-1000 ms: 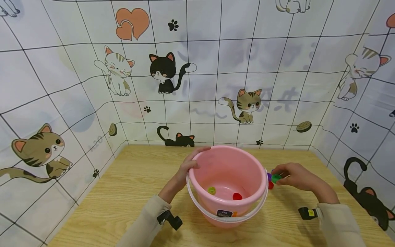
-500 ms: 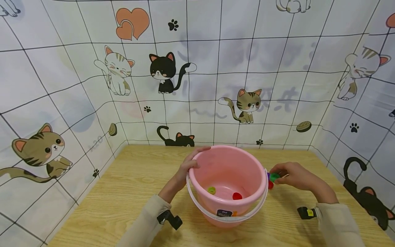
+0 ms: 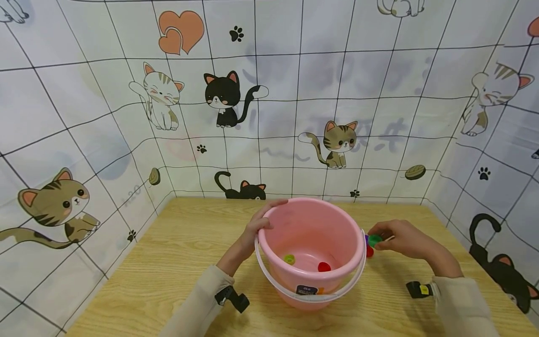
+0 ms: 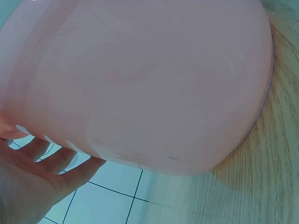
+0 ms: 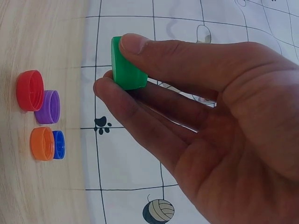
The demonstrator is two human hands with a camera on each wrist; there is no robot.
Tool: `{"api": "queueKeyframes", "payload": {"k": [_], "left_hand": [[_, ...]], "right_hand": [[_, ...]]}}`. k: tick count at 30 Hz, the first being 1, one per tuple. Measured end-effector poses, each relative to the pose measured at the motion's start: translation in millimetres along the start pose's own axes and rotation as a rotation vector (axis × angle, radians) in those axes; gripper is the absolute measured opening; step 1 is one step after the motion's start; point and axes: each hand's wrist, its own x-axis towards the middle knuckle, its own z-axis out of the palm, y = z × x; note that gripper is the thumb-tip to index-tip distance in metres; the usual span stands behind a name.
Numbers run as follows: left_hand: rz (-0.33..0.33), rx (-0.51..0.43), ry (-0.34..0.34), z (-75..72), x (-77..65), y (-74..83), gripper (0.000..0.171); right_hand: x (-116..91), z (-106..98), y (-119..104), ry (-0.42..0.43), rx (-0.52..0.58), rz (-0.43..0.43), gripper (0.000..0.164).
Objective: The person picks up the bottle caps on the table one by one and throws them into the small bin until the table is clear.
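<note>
While the left hand point(image 3: 255, 226) is gripping the pink bucket point(image 3: 311, 217) by its rim at ten o'clock — fingers spreading apart along the outside — the right hand point(image 3: 402, 239) is pinching a green cap point(image 5: 130, 72) between thumb and fingers just beyond three o'clock. Near that cap, a red cap point(image 5: 30, 91), a purple cap point(image 5: 47, 107), an orange cap point(image 5: 42, 143) and a blue cap point(image 5: 59, 144) are resting on the worktop point(image 3: 202, 229). Inside the bucket, a second red cap point(image 3: 324, 267) is lying toward five o'clock and a yellow-green cap point(image 3: 289, 259) toward seven. The white handle point(image 3: 326, 298) is hanging across six o'clock.
</note>
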Motion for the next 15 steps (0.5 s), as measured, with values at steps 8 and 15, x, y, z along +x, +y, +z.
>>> {"api": "queueKeyframes", "payload": {"k": [8, 15], "left_hand": [[-0.001, 0.014, 0.005, 0.4, -0.6, 1.2, 0.075], [0.002, 0.017, 0.005, 0.7, -0.6, 1.1, 0.075]], "right_hand": [[1.0, 0.1, -2.3, -0.003, 0.009, 0.012, 0.031], [0.5, 0.1, -4.6, 0.007, 0.0, 0.003, 0.03]]}}
